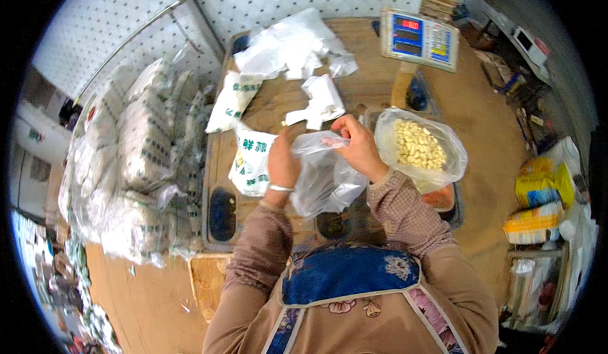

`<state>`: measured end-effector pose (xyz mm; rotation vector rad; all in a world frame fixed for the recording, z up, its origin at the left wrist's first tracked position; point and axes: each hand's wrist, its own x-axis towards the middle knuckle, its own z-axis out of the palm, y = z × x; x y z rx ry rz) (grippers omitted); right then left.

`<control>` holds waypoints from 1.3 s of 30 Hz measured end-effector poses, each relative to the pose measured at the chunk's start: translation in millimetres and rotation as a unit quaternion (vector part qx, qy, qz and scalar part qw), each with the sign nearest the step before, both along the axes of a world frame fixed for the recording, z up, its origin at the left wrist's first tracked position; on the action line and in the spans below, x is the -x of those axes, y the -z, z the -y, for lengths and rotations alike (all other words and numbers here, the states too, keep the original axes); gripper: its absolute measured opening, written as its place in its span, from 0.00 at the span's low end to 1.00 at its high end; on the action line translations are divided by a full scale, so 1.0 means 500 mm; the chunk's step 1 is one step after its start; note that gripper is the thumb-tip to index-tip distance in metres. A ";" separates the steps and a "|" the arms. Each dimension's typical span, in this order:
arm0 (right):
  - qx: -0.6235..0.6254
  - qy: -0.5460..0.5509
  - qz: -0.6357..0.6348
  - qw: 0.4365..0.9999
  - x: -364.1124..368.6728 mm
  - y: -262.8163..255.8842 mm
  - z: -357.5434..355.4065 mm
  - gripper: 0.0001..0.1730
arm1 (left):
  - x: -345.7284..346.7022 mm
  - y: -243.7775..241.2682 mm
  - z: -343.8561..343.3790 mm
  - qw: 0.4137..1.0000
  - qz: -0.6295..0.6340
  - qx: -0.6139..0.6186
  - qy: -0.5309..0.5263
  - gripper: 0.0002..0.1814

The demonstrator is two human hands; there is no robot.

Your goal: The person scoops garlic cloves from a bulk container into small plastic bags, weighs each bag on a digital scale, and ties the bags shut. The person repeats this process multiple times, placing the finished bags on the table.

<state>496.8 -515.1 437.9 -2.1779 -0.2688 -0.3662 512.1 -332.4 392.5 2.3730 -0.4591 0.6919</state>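
A clear plastic bag [323, 178] hangs between my hands above the wooden tabletop. My right hand [357, 147] pinches its upper edge between fingers and thumb. My left hand [283, 159] is at the bag's left side, seen from its back, so its fingers' hold is hard to make out. Just left of it lies a white printed bag [254, 157], with another printed bag [233, 101] behind. To the right of my right hand, an open clear bag of pale peeled cloves [419, 145] rests on a scale, its display [420, 38] lit behind. A folded stack of white bags [323, 98] lies ahead.
Large filled sacks [145, 140] wrapped in plastic are piled at the left. Loose white plastic bags [297, 43] lie at the table's back. The table top [365, 88] has dark oval openings near its edges. Yellow packages [536, 183] stand at the far right.
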 end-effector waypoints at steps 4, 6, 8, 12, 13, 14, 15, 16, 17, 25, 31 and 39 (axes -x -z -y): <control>0.071 0.000 -0.031 0.997 0.005 0.072 0.106 0.20 | 0.032 -0.023 -0.060 0.997 -0.051 -0.062 0.002 0.23; 0.098 0.005 -0.032 0.995 0.022 0.085 0.173 0.21 | 0.050 -0.010 -0.089 0.993 -0.102 -0.060 0.002 0.20; 0.060 0.134 -0.061 0.987 0.022 0.098 0.275 0.27 | 0.065 -0.008 -0.103 0.980 -0.191 -0.059 0.005 0.19; 0.329 0.122 -0.138 0.926 0.022 0.149 0.338 0.41 | 0.067 0.009 -0.076 0.885 -0.438 0.138 0.081 0.22; 0.345 0.128 -0.140 0.919 0.020 0.151 0.332 0.42 | 0.065 0.011 -0.069 0.865 -0.458 0.185 0.082 0.21; 0.360 0.135 -0.142 0.912 0.019 0.154 0.321 0.42 | 0.064 0.016 -0.065 0.844 -0.478 0.231 0.082 0.21; 0.374 0.140 -0.144 0.905 0.018 0.158 0.312 0.42 | 0.065 0.017 -0.061 0.819 -0.496 0.275 0.081 0.20; 0.366 0.145 -0.162 0.905 0.014 0.164 0.321 0.37 | 0.068 0.015 -0.057 0.791 -0.502 0.335 0.094 0.17; 0.347 0.144 -0.179 0.909 0.017 0.166 0.334 0.36 | 0.072 0.009 -0.053 0.778 -0.501 0.368 0.092 0.16; 0.197 0.173 -0.164 0.951 0.051 0.195 0.390 0.25 | 0.084 0.017 -0.062 0.679 -0.487 0.542 0.086 0.12; -0.014 0.238 -0.236 0.942 0.042 0.201 0.427 0.16 | 0.085 -0.015 -0.026 0.657 -0.465 0.588 0.078 0.13; -0.322 -0.068 -0.186 0.926 0.063 0.027 0.193 0.06 | 0.088 0.011 0.001 0.638 -0.499 0.572 0.130 0.13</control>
